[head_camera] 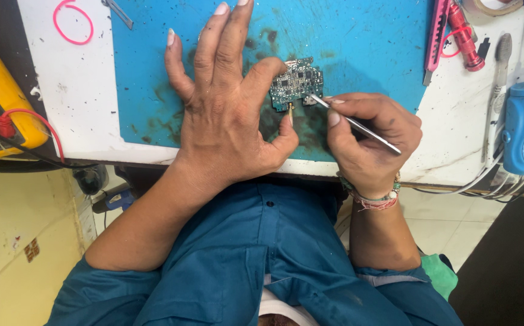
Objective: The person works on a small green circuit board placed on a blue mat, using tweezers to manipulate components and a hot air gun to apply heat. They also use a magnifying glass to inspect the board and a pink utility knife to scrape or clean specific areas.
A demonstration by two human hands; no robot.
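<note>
Circuit board [296,81] lies on the blue mat [364,36], pinned by the spread left hand [229,108], while the right hand [367,136] grips tweezers [358,125] touching it.

- A small circuit board [296,83], dark teal with many tiny grey and black parts, lies flat just above the middle of the frame on a stained blue mat; its left edge is partly hidden by a finger.
- Thin metal tweezers [356,124], silvery and slanted from lower right to upper left, have their tip touching the board's lower right edge.
</note>
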